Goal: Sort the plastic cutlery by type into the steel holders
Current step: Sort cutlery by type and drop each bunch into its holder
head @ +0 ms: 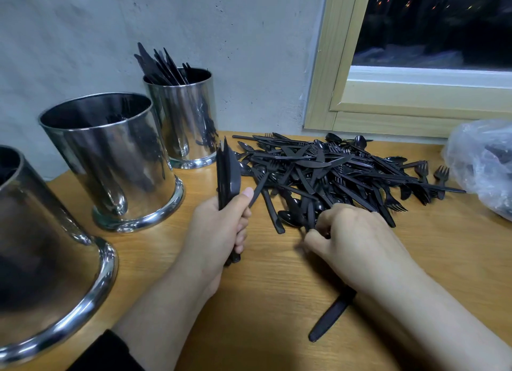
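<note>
A heap of black plastic cutlery [327, 173], knives, forks and spoons mixed, lies on the wooden table [263, 301]. My left hand [221, 229] grips a bundle of black knives [228, 173] upright, blades up. My right hand [357, 237] is at the heap's near edge, its fingers curled round a piece of cutlery there. Three steel holders stand on the left: the far holder [185, 121] has knives in it, the middle holder [116, 160] shows dark pieces inside, and the near holder [47, 254] is cut off by the frame.
One loose black knife [329, 318] lies on the table under my right forearm. A clear plastic bag [484, 165] with dark contents sits at the right edge. A grey wall and a wooden window frame [388, 115] close off the back.
</note>
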The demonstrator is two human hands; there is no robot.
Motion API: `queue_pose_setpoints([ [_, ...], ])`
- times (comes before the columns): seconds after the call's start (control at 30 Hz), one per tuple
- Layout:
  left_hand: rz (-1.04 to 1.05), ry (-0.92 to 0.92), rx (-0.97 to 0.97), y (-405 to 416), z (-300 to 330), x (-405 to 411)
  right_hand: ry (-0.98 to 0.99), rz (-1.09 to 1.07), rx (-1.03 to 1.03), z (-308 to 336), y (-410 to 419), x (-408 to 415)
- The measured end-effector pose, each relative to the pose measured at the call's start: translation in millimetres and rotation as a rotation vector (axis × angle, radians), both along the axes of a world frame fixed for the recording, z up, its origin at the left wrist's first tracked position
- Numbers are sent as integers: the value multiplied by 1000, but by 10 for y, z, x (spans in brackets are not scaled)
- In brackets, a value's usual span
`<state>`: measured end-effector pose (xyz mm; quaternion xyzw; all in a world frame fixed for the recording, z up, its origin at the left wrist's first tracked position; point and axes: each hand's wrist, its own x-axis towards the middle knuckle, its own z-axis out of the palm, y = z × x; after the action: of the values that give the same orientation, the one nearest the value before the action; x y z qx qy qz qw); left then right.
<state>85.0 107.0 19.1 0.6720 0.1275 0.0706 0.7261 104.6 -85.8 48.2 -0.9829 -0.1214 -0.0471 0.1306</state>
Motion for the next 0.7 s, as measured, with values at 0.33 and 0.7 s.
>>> queue_pose_setpoints([
  [0.33,-40,-42,-123,-149,-11,-67,-15,61,309,97,31,-141],
  [0.7,-7,-36,-148,-344,-26,-107,-273,328,305,-97,190,-157],
])
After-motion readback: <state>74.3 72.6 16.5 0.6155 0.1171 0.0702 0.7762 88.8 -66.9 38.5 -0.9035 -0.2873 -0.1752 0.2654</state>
